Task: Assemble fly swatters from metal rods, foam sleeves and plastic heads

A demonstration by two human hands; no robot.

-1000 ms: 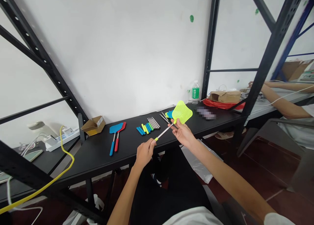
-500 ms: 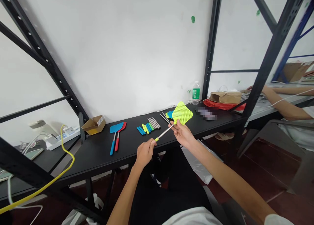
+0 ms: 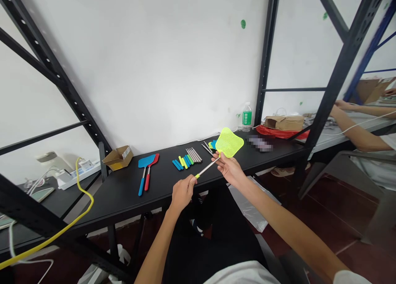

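Near the middle of the frame, a little right of centre, the fly swatter [image 3: 220, 150] is held in the air above the front edge of the black table [image 3: 123, 193]. Its grip end is hidden inside the left hand [image 3: 182, 192], which is closed around it; only a short yellow-green bit shows above the fingers. The right hand [image 3: 230, 168] pinches the thin metal rod just under the head, covering the joint there. The head is a yellow-green square of plastic mesh with rounded corners, tilted up toward the wall. Behind it, a blue piece is mostly covered and hard to make out. Left of centre on the table lie coloured grips [image 3: 182, 162] beside metal rods [image 3: 194, 155], then two finished swatters [image 3: 146, 170], blue and red. At the right edge another person's arm [image 3: 355, 129] is cut off.
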